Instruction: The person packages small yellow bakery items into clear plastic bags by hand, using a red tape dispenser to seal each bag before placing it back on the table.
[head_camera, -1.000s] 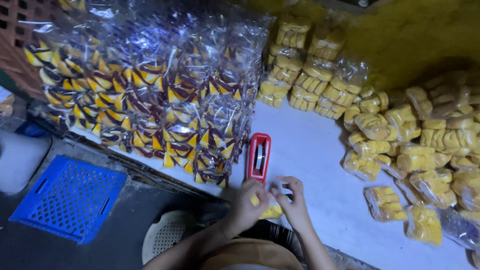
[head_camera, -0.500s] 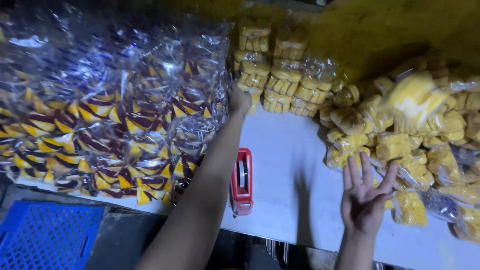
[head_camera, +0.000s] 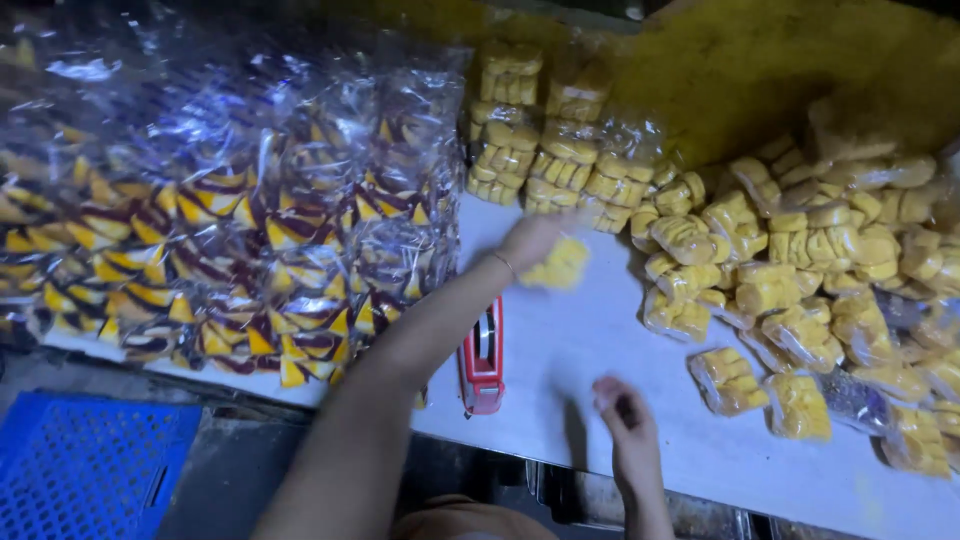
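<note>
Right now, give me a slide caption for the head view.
Left hand holds a yellow snack packet over the white table; right hand rests near the red sealer tool.

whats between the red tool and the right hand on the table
Nothing: in the head view the stretch of white table between the red tool and the right hand is bare, apart from the hand's shadow.

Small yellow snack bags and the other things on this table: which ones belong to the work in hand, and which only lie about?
In hand:
- left hand, holding a yellow bag
- right hand, on the white table
- pile of yellow bags

Lying about:
- red tool
- large bags of yellow-and-maroon packets
- blue crate
</note>
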